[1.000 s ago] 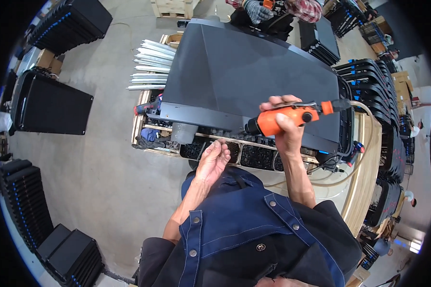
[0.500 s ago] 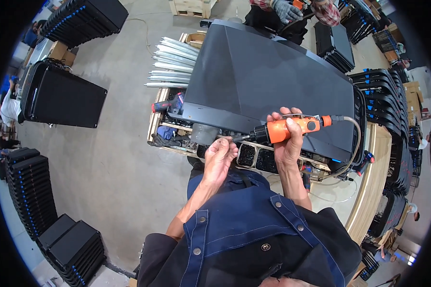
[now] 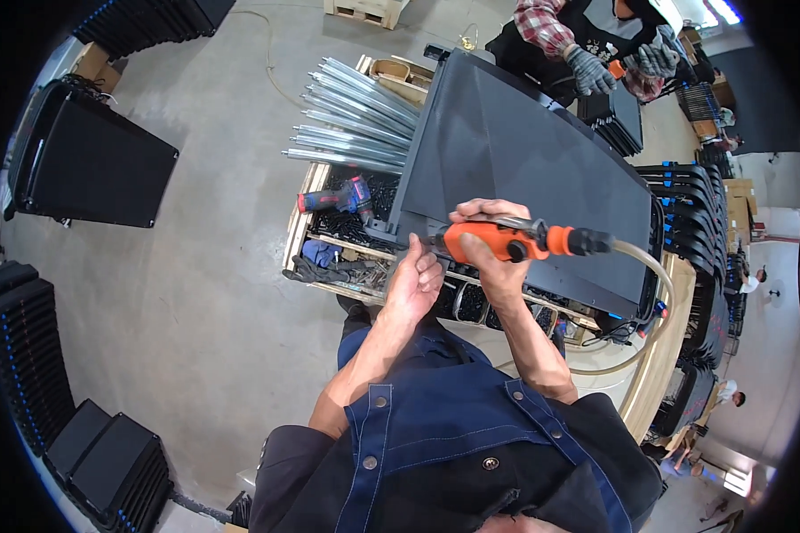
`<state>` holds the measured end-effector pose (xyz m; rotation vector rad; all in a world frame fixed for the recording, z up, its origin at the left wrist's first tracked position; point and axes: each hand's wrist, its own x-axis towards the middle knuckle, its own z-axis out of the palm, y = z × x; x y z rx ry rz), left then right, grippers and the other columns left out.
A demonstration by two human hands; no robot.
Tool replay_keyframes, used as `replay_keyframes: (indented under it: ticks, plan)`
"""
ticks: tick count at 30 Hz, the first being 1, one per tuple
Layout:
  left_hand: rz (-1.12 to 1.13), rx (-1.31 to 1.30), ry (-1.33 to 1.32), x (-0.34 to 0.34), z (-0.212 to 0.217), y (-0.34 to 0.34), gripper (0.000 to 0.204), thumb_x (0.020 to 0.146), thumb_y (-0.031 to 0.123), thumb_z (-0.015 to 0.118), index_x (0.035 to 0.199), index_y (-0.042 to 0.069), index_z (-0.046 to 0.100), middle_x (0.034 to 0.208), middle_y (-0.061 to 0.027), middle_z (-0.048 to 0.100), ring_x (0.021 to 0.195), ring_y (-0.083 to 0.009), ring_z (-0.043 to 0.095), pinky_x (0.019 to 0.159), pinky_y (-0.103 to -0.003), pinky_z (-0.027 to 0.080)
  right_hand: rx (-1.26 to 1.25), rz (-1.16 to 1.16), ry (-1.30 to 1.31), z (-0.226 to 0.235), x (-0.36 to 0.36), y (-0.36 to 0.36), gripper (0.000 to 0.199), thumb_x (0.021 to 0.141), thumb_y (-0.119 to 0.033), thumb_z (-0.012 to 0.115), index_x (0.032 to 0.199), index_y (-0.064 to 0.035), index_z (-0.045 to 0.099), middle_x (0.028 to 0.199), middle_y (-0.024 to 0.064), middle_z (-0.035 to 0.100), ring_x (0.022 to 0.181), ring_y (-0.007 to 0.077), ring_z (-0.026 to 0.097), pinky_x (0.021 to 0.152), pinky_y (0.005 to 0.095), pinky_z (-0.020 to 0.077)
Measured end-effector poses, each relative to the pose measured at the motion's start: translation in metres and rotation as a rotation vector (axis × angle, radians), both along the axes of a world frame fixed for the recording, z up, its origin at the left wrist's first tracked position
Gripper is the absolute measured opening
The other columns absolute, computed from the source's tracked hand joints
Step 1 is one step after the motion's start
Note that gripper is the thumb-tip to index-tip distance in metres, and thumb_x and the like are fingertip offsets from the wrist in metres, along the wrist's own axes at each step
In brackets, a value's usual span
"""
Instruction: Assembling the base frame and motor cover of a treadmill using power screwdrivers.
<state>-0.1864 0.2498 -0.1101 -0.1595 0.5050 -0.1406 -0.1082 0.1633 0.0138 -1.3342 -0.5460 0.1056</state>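
1. Orange driver (image 3: 484, 242), head view: held firmly in my right hand (image 3: 503, 277), at the near left corner of the dark panel (image 3: 542, 169).
2. Change noted: half a second ago its nose showed plainly; now it sits close to that corner, tip hidden from me. I judge the work is centred there.
3. My left hand (image 3: 418, 282): fingers curled, thumb raised beside the nose; whether it pinches anything, I cannot tell.
4. Wooden tray (image 3: 298, 213): dark small parts, with a cordless drill (image 3: 333, 201) lying over them; the front section holds blue cloth (image 3: 322, 253) and metal pieces (image 3: 364, 274) (loosely heaped).
5. Small bin (image 3: 456, 300): contents dark, too small to identify.
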Motion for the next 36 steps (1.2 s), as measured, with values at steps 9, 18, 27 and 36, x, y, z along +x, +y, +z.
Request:
replay_keyframes:
  ticks: [9, 18, 27, 36]
  plan:
    - [-0.329, 0.221, 0.07, -0.035, 0.005, 0.005, 0.045, 0.102, 0.052, 0.053, 0.086, 0.01, 0.058, 0.055, 0.0095, 0.03, 0.043, -0.0046, 0.026, 0.041, -0.024, 0.017, -0.074, 0.27, 0.008, -0.003, 0.024, 0.035, 0.045, 0.074, 0.016, 0.071, 0.112, -0.0026, 0.055, 0.104, 0.0142, 0.066, 0.098, 0.0243, 0.069, 0.087, 0.0398, 0.0593]
    - [-0.48, 0.34, 0.005, -0.053, 0.009, 0.012, 0.049, 0.097, 0.053, 0.062, 0.081, 0.007, 0.056, 0.054, 0.009, 0.028, 0.042, -0.0052, 0.026, 0.041, -0.024, 0.016, -0.146, 0.301, -0.008, -0.008, 0.02, 0.045, 0.039, 0.075, 0.015, 0.07, 0.107, -0.003, 0.057, 0.102, 0.0101, 0.066, 0.104, 0.0239, 0.07, 0.092, 0.039, 0.0575]
    - [-0.528, 0.478, -0.01, -0.056, 0.008, 0.016, 0.04, 0.1, 0.047, 0.059, 0.086, 0.009, 0.057, 0.061, 0.0063, 0.041, 0.049, -0.0061, 0.036, 0.045, -0.024, 0.025, -0.267, 0.224, -0.056, 0.012, 0.014, 0.047, 0.047, 0.072, 0.015, 0.072, 0.114, -0.0031, 0.059, 0.125, 0.0179, 0.062, 0.107, 0.0238, 0.069, 0.092, 0.0384, 0.0564]
    - [-0.777, 0.654, 0.003, -0.04, -0.026, -0.046, 0.028, 0.099, 0.015, 0.054, 0.125, 0.005, 0.058, 0.117, -0.0091, 0.066, 0.107, -0.0192, 0.062, 0.093, -0.032, 0.049, -0.223, -0.539, 0.287, 0.015, -0.032, -0.132, 0.053, 0.081, -0.003, 0.076, 0.128, 0.0029, 0.05, 0.107, 0.0131, 0.065, 0.103, 0.0242, 0.068, 0.09, 0.0391, 0.0565]
